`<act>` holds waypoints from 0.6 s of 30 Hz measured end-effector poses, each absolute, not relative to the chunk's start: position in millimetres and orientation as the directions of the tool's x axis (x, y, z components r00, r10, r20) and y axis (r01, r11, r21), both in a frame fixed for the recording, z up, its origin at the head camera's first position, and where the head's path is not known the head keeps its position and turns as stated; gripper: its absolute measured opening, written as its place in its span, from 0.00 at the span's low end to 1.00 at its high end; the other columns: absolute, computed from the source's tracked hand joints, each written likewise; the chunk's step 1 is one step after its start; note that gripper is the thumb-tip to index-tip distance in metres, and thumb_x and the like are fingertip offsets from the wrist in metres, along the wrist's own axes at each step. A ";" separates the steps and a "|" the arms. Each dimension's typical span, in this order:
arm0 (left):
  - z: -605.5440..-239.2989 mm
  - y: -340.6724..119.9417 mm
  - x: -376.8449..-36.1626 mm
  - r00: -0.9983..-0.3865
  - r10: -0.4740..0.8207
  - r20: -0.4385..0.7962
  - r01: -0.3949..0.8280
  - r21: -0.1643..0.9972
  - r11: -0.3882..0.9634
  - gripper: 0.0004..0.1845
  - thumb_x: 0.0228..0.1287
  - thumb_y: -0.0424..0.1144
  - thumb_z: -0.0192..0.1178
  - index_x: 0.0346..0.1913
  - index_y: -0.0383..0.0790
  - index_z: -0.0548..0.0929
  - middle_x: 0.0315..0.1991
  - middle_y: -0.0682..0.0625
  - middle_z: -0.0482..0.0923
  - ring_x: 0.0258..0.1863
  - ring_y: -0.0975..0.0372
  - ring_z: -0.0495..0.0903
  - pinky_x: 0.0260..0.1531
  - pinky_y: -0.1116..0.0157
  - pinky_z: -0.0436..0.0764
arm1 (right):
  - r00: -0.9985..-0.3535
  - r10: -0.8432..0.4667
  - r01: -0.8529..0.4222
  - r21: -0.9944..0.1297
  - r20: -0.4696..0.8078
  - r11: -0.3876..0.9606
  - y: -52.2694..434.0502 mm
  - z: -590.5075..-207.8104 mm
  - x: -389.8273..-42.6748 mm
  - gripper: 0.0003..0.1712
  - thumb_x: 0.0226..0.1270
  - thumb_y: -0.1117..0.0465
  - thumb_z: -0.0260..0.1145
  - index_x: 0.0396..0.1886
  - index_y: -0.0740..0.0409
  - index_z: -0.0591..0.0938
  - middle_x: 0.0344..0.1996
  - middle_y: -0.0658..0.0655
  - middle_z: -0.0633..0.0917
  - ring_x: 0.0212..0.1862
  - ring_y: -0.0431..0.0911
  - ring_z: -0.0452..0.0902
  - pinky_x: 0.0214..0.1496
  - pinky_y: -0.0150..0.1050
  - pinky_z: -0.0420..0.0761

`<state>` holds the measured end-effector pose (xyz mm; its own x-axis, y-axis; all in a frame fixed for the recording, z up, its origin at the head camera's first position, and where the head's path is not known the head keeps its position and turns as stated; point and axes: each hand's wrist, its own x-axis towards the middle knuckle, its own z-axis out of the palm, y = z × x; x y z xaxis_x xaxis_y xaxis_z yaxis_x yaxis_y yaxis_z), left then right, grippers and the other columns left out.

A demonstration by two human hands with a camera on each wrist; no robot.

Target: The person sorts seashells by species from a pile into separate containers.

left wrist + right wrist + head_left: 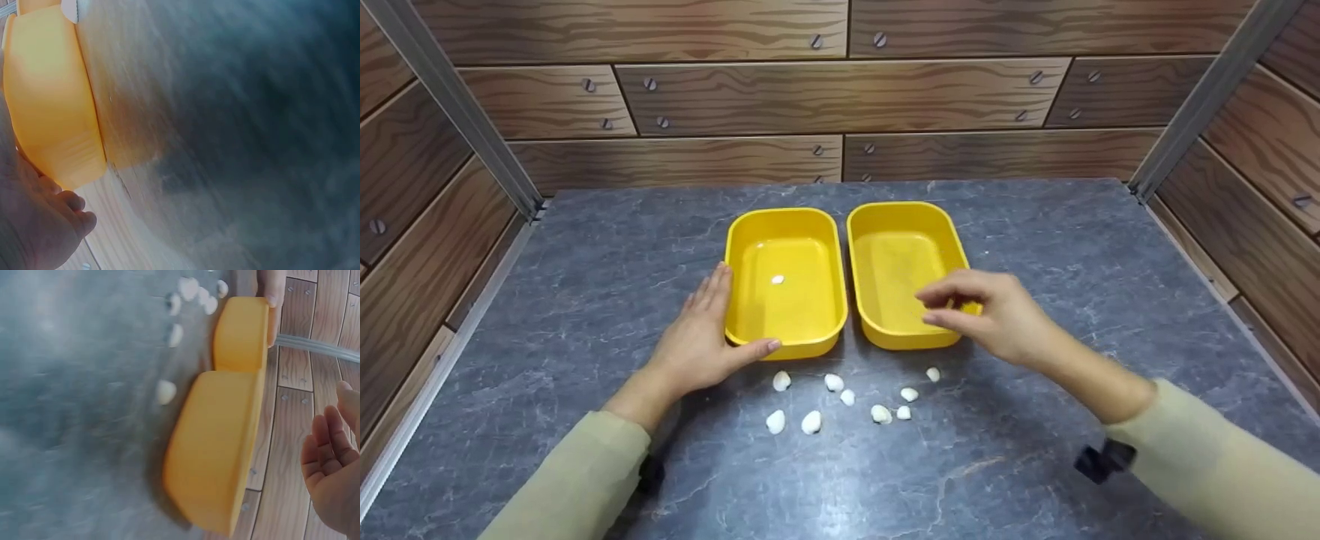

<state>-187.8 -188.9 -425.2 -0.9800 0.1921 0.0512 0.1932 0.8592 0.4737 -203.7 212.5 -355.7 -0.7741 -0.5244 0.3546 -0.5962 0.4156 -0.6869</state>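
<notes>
Left hand (697, 341) flat, fingers straight, pressed against the left tray's (742, 240) outer wall – one shell (778, 280) lies inside – while the right hand (990, 315), fingers loosely curled and holding nothing, hovers over the right tray's (862, 240) near corner – loose shells (840, 397) lie just before both trays.

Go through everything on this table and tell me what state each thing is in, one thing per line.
left tub: upright, one white shell inside
right tub: upright, nothing visible inside
loose shells: nine, scattered on the table before the tubs
left hand: open, flat against the left tub's side
right hand: open, holding nothing, above the right tub's near corner
</notes>
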 end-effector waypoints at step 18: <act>-423.4 -188.4 -187.3 -0.980 0.191 0.049 0.190 0.481 0.856 0.71 0.59 0.82 0.59 0.86 0.36 0.38 0.87 0.40 0.36 0.85 0.42 0.43 0.82 0.43 0.45 | -0.815 -0.569 -0.450 -0.740 0.112 0.499 260.7 -416.9 -183.5 0.12 0.67 0.59 0.78 0.49 0.56 0.92 0.43 0.50 0.92 0.40 0.38 0.82 0.43 0.31 0.82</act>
<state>-187.3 -188.4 -423.4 -0.9804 0.1906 0.0491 0.1905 0.8559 0.4808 -183.5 260.7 -416.9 -0.8147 -0.5690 0.1116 -0.4502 0.4993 -0.7403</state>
